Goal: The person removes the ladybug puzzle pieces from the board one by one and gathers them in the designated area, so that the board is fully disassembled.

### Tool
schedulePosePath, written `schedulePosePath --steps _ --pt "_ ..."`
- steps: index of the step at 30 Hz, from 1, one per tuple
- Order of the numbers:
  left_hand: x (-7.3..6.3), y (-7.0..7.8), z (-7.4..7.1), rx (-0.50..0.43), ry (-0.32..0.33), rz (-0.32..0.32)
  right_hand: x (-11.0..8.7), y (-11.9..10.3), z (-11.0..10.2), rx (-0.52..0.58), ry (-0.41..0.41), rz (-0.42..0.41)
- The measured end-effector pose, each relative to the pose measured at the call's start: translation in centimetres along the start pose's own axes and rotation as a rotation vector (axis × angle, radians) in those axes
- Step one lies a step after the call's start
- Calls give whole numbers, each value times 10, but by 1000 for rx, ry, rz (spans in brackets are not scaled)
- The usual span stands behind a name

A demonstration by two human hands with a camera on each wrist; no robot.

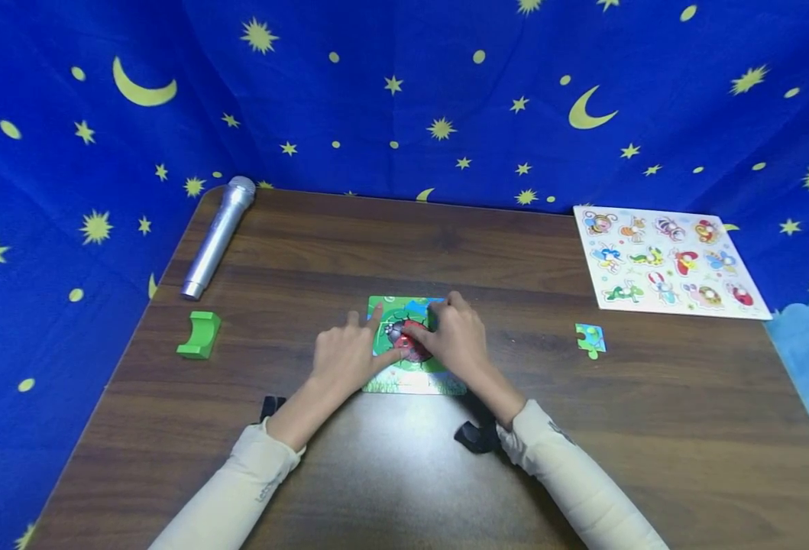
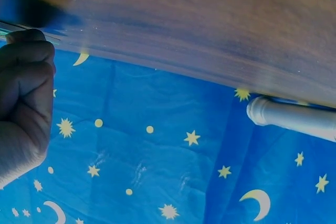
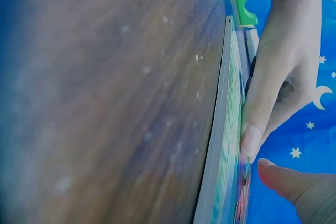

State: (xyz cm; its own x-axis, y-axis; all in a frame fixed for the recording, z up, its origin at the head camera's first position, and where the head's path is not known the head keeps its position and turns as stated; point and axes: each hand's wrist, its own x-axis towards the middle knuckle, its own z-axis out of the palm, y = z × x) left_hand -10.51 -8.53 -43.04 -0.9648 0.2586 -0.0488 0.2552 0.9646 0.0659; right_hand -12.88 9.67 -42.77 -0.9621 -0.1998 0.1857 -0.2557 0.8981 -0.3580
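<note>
A ladybug jigsaw puzzle in a flat tray lies mid-table under both hands. The left hand rests on its left side, index finger stretched along the edge and thumb pressed on the ladybug. In the left wrist view, only folded outer fingers of the left hand show. The right hand covers the puzzle's upper right, thumb over the ladybug; its other fingertips are mostly hidden. In the right wrist view, the right thumb is straight, just off the surface. A loose puzzle piece lies to the right.
A silver microphone lies at the back left, with a green arched block nearer the front. A white insect peg board lies at the back right. A blue star-patterned cloth hangs behind the wooden table.
</note>
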Motion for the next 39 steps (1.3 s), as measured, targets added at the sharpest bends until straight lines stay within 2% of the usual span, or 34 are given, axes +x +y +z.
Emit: schedulePosePath --steps 6,12,16,20,28,33,39 --pt "-1 0 0 1 37 2 2 -7 5 -76 49 11" --pt "0 0 1 -8 60 8 4 -10 5 -55 25 62" --pt "0 1 1 -14 51 9 4 -6 3 -27 -5 56" --pt "1 1 1 -20 26 3 3 1 -2 -11 3 47" --pt "1 0 -1 -46 -26 -12 -6 31 -21 -8 40 68" --pt "1 0 -1 -55 -23 -18 -16 55 -36 -28 77 96" --pt "1 1 1 -56 -3 -7 -27 83 -50 -32 85 141"
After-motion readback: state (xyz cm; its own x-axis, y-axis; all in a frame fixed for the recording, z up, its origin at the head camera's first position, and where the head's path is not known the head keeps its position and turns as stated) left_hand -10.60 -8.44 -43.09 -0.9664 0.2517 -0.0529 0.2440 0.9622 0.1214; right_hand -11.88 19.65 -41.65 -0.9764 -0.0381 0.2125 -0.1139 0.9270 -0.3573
